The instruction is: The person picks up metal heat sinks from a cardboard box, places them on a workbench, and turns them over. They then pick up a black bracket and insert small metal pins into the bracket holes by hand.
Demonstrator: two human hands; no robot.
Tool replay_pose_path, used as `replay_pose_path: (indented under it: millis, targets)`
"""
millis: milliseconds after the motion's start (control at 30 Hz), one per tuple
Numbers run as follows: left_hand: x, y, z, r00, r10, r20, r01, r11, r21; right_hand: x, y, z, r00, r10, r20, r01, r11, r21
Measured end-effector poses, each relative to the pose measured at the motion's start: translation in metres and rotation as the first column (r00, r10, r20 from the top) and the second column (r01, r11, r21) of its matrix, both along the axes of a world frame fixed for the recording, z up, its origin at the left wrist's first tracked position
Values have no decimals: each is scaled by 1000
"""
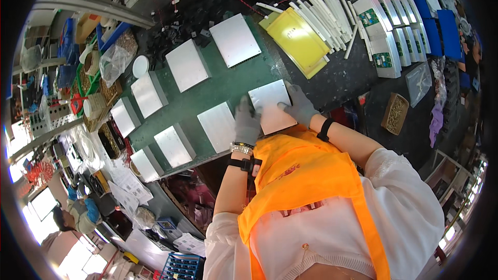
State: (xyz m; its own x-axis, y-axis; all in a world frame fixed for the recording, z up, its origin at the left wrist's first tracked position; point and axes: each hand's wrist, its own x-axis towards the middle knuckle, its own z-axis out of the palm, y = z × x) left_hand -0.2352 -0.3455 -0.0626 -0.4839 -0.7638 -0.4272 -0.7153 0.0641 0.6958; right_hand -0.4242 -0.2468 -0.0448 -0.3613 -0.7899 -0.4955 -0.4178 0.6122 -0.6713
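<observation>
A silver metal box (271, 102) lies at the near edge of the green bench, right in front of me. My left hand (247, 122), in a grey glove, presses against its left side with the fingers pointing away from me. On the opposite side, my grey-gloved right hand (301, 106) grips the box, its thumb over the top face. The undersides of the fingers are hidden. Just left of my left hand lies another silver box (218, 124). More of the same kind stand in two rows, among them a far box (235, 40).
Yellow sheets (299, 36) and many white strips (324, 18) lie beyond my right hand. Stacked metal housings with green circuit boards (384, 60) stand at the far right, near a small carton of screws (395, 114). Black parts (179, 31) are heaped at the back; a person (78, 215) is far left.
</observation>
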Motion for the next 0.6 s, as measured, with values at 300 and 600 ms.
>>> replay_pose_path:
  millis: [300,600]
  targets:
    - [-56,-143,-26,972,235,-27,-237,964,-125,2,4,-8,993,84,-77,-87,995,-39]
    - [-86,-137,-7,985,169,28,-165,978,-128,0,2,-4,997,73,17,-73,997,-34]
